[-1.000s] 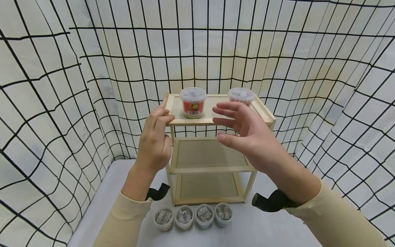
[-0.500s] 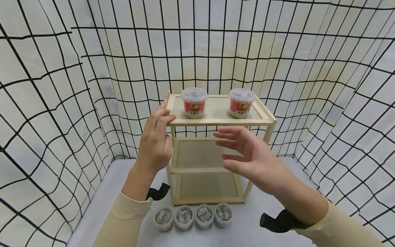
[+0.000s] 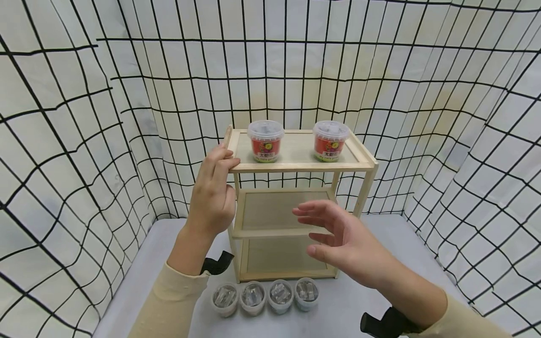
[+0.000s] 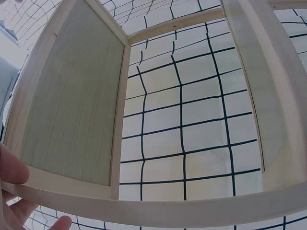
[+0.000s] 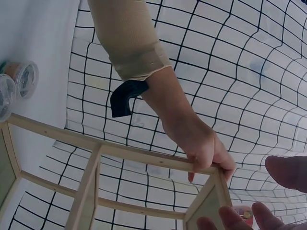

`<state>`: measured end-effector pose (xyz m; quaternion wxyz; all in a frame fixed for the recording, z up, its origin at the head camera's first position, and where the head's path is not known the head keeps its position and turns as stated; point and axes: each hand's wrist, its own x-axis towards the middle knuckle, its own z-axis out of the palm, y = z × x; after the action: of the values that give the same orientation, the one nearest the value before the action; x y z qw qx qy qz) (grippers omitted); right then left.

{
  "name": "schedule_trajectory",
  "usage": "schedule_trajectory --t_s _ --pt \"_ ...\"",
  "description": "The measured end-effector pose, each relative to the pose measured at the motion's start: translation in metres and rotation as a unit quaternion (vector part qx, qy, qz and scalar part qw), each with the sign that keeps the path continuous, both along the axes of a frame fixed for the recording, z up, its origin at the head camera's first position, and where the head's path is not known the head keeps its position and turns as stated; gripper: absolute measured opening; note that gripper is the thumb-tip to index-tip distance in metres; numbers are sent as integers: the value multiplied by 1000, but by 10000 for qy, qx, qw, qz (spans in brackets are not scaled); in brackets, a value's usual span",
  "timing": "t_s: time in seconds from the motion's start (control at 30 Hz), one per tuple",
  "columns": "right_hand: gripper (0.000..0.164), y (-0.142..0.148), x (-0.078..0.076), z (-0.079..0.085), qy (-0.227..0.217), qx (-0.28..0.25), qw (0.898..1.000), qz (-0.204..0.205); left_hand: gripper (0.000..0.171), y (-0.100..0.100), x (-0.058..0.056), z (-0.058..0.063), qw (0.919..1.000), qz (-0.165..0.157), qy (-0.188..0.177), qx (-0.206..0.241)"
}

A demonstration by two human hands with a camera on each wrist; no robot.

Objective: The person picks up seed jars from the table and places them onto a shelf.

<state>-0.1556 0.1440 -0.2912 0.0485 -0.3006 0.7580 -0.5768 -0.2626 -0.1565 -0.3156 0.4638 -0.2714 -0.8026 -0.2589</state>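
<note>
My left hand (image 3: 211, 195) grips the front left corner of a small three-tier wooden shelf (image 3: 302, 167); in the left wrist view its fingers (image 4: 13, 165) lie around the frame. On the top tier stand two lidded plastic tubs with red printed labels, the left tub (image 3: 266, 143) and the right tub (image 3: 330, 143), upright and apart. My right hand (image 3: 344, 244) hovers in front of the lower tiers, fingers apart and slightly bent, holding nothing. In the right wrist view, part of a red tub (image 5: 245, 214) shows beyond the right hand's fingertips.
Several small clear-topped tubs (image 3: 280, 295) stand in a row on the white tabletop (image 3: 355, 310) before the shelf's base. The middle tier (image 3: 274, 209) and bottom tier (image 3: 274, 256) are partly behind the right hand. A white wall with black grid lines (image 3: 177, 70) surrounds the space.
My right hand has moved down from the right tub to the height of the lower tiers, uncovering that tub. The left hand stays on the shelf's corner.
</note>
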Motion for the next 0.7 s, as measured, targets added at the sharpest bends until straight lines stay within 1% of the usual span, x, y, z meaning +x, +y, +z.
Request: schedule_trajectory --t_s 0.5,0.7 --pt "63 18 3 -42 -267 -104 9995 119 56 3 -1 0 10000 -10 -8 -45" --pt "63 22 4 -57 -440 -183 9988 106 56 2 -1 0 10000 -23 30 52"
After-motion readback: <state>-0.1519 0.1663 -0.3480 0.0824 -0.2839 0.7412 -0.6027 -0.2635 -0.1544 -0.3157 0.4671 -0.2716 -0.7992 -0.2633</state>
